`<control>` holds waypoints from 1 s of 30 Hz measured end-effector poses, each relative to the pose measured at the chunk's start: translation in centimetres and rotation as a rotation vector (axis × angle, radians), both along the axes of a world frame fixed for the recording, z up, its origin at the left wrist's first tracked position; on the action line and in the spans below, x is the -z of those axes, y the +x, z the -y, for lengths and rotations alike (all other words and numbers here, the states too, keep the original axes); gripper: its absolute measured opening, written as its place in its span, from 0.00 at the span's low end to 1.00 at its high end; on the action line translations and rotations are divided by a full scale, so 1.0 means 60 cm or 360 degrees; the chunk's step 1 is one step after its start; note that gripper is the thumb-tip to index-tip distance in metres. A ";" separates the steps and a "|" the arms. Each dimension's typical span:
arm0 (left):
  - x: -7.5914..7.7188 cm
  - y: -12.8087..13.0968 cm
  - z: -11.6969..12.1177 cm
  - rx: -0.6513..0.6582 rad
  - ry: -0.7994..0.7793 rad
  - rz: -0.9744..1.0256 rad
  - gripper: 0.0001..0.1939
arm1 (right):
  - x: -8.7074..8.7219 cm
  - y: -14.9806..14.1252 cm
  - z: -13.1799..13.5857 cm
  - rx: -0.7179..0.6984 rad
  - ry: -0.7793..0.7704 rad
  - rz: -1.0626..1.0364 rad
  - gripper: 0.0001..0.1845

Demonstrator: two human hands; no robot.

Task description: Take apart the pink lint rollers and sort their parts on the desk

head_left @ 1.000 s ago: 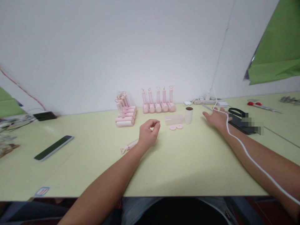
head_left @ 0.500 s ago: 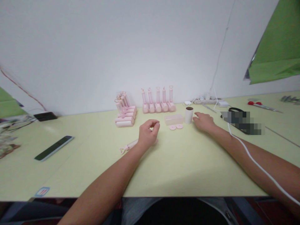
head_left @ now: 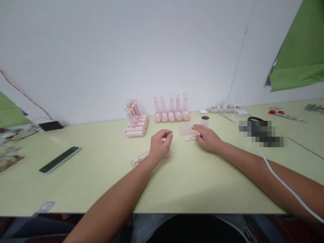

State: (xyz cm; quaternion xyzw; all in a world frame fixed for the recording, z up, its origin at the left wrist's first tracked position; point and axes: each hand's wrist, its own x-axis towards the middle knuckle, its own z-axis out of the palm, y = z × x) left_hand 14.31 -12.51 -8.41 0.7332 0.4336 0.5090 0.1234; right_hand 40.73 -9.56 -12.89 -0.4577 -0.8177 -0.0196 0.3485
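My left hand point(head_left: 161, 144) hovers over or rests on the table with its fingers curled and the thumb near the index fingertip; nothing shows in the loop between them. Partly behind it lies a pink lint roller handle point(head_left: 143, 156) with a heart-shaped loop; its far end is mostly hidden. My right hand point(head_left: 209, 139) is open, fingers apart, at a translucent pink cover point(head_left: 186, 130); whether it touches the cover I cannot tell. Two pink round caps point(head_left: 186, 138) lie just in front of the cover. Behind the right hand stands a white roll point(head_left: 205, 120) with a brown core, its lower part hidden.
Along the wall stand several pink lint rollers point(head_left: 171, 116), with another group point(head_left: 136, 131) left of them. A phone point(head_left: 60, 160) lies at left. A power strip point(head_left: 222, 109), red-handled scissors point(head_left: 285, 115) and a blurred-out dark object point(head_left: 263, 132) are at right. A white cable point(head_left: 278, 179) crosses the right forearm.
My right hand has moved left from beside the white roll to the translucent cover and caps, now covering the roll's lower part. The left hand has stayed in place.
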 end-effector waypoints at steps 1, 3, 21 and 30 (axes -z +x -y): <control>0.000 0.000 0.000 0.0005 0.0000 -0.0003 0.08 | 0.004 -0.002 -0.003 0.0033 -0.0016 0.0018 0.27; 0.000 0.001 0.001 0.0011 0.0001 -0.0009 0.08 | 0.009 0.000 -0.010 0.0105 -0.0079 0.0058 0.30; -0.073 -0.138 -0.031 0.0013 -0.0869 -0.1228 0.16 | -0.008 -0.010 0.014 -0.0085 -0.0160 -0.0198 0.26; -0.052 -0.069 -0.002 0.0599 -0.0595 -0.0856 0.14 | -0.015 -0.038 0.043 -0.0487 -0.1037 -0.0733 0.19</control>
